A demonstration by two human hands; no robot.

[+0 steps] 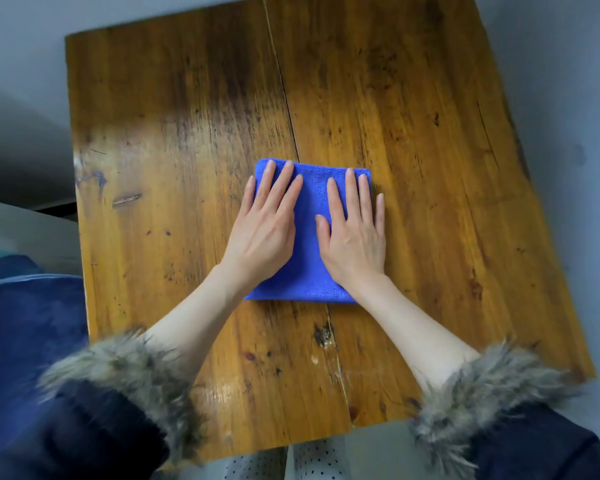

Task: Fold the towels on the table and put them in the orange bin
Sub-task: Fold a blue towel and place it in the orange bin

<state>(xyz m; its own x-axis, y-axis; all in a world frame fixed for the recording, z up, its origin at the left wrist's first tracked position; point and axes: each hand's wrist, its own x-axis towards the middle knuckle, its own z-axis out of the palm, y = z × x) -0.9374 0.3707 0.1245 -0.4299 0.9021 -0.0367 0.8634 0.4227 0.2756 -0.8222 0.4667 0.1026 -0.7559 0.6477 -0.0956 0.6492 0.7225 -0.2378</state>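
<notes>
A blue towel point(310, 216), folded into a small rectangle, lies flat in the middle of the wooden table point(174, 133). My left hand point(265, 223) presses flat on its left half with straight fingers. My right hand point(355, 233) lies flat on its right half, fingers straight and pointing away from me. Both palms cover much of the cloth. No orange bin shows in this view.
A long crack point(284, 88) runs down the tabletop from the far edge toward me. Dark blue fabric point(25, 320) sits beside the table's left edge. Grey floor surrounds the table on the right and at the back.
</notes>
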